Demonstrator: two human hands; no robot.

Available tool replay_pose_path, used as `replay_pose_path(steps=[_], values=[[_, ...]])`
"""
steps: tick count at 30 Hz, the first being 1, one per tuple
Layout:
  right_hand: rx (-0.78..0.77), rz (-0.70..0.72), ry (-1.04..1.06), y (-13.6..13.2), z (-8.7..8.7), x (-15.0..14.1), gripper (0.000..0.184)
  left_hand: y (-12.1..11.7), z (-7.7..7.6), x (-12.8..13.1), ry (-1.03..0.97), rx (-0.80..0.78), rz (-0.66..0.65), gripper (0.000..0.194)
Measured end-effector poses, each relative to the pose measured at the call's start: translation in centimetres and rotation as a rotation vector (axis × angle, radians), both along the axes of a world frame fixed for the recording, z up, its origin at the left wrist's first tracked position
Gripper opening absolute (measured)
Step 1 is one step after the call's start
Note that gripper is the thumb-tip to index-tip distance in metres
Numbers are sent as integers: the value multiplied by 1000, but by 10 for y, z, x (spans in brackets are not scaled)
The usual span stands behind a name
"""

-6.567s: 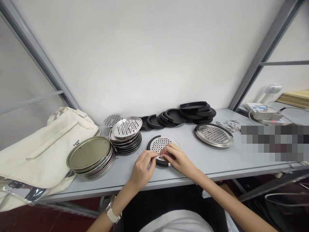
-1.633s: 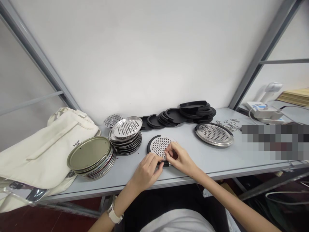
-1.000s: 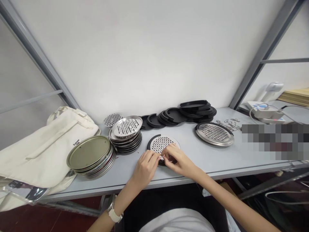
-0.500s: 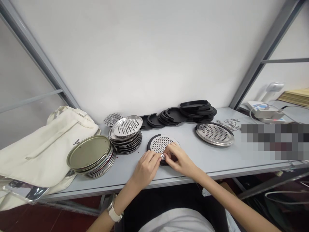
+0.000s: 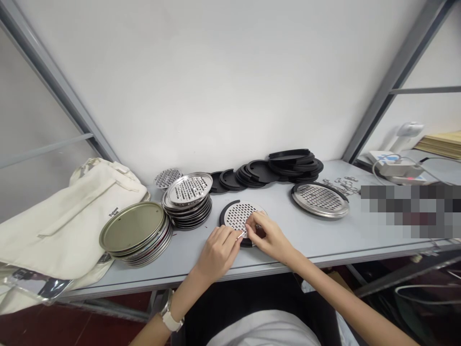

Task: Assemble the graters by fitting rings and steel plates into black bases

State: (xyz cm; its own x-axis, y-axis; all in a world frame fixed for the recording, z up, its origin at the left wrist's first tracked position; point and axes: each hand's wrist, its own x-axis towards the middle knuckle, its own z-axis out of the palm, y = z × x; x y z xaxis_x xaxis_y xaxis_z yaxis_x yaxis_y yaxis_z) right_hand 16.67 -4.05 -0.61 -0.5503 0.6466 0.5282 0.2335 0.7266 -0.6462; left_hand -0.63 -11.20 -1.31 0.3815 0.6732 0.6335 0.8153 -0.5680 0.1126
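Observation:
Between the fingertips of both hands is a small shiny metal piece (image 5: 244, 233), thin like a wire clip; its exact shape is too small to make out. My left hand (image 5: 221, 247) pinches its left end. At its right end, my right hand (image 5: 268, 235) is closed with thumb and fingers bent together. Right below them lies a round metal grater plate (image 5: 238, 215) with rows of slots. It sits flat in a black holder (image 5: 224, 214) whose raised rim shows at the left and front. My fingers hide the plate's near right part.
Left of my hands stand stacked metal grater discs (image 5: 190, 189), olive round plates (image 5: 133, 228) and a cream bag (image 5: 72, 216). Black holders (image 5: 264, 171) line the back. At right lie an assembled-looking grater (image 5: 320, 199) and loose wire pieces (image 5: 342, 185). A wall closes the rear.
My right hand has shifted slightly right and its fingers have re-bent. The small metal piece now shows more clearly between the hands, slanting up to the right.

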Motion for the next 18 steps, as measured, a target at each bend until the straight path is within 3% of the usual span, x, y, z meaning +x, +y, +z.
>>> replay_pose_path(steps=[8, 13, 15, 17, 18], values=[[18, 7, -5, -1, -4, 1, 7, 1, -2, -1, -131, 16, 95, 12], [-19, 8, 87, -4, 8, -2, 11, 1, -2, -1, -149, 19, 116, 10], [-95, 66, 158, -18, 10, 3, 14, 1, -1, -1, -146, 9, 117, 9], [-313, 187, 169, -47, -1, 15, 20, 0, -1, -1, -163, 6, 108, 9], [-459, 317, 117, -67, -12, 23, 26, 0, -1, -1, -178, 8, 102, 9]])
